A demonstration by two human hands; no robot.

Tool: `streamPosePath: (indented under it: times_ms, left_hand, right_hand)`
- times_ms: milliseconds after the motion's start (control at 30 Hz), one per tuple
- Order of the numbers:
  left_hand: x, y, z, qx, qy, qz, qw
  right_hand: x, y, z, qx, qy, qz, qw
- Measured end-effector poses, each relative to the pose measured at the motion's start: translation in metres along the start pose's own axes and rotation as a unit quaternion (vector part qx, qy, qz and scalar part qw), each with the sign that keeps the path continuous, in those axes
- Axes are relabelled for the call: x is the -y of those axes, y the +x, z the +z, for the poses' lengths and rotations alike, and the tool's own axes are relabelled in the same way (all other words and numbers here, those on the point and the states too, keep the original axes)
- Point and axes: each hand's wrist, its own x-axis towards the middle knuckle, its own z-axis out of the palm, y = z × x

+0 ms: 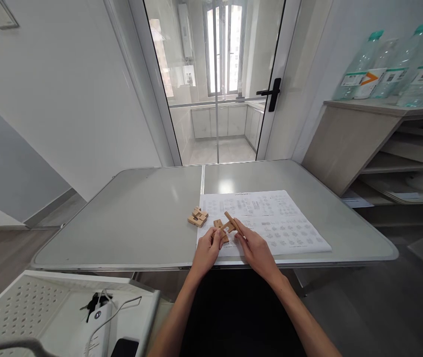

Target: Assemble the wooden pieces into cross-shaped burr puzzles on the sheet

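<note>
Near the table's front edge, my left hand (pixel 208 248) is closed on a small notched wooden puzzle piece (pixel 224 230). My right hand (pixel 250 243) pinches another wooden puzzle piece, a stick-like bar (pixel 231 218) that tilts up to the left. The two pieces meet or cross between my hands; whether they interlock I cannot tell. More wood (pixel 218 223) shows just behind my left fingers, partly hidden. To the left, a cluster of notched wooden pieces (pixel 197 217) rests at the edge of a white sheet printed with small diagrams (pixel 286 223), which lies under my hands.
The grey folding table (pixel 140 218) has a metal rim and a centre seam. At lower left stands a white plastic basket (pixel 22 307) with a power strip (pixel 98 327), keys and a black phone (pixel 125 348). A shelf (pixel 360 129) with plastic bottles (pixel 393 69) stands right; a glass door (pixel 215 124) lies beyond.
</note>
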Motion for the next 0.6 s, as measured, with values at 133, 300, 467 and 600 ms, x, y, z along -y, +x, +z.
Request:
streamPosePath:
  times_ms: [133, 300, 467, 600]
  left_hand:
    - [0.002, 0.001, 0.0, 0.003, -0.006, 0.001, 1.0]
    - [0.008, 0.002, 0.001, 0.005, -0.029, 0.002, 1.0]
    - [0.011, 0.001, 0.001, 0.003, -0.032, 0.002, 0.999]
    - [0.012, 0.0, 0.001, 0.001, -0.022, 0.002, 1.0]
  right_hand:
    - [0.0, 0.0, 0.001, -0.008, -0.037, -0.026, 0.999]
    - [-0.002, -0.001, 0.001, -0.009, -0.054, -0.053, 0.997]
    - [0.0, -0.003, 0.0, 0.004, -0.056, -0.057, 0.997]
    - [0.004, -0.003, 0.0, 0.022, -0.075, -0.079, 0.994]
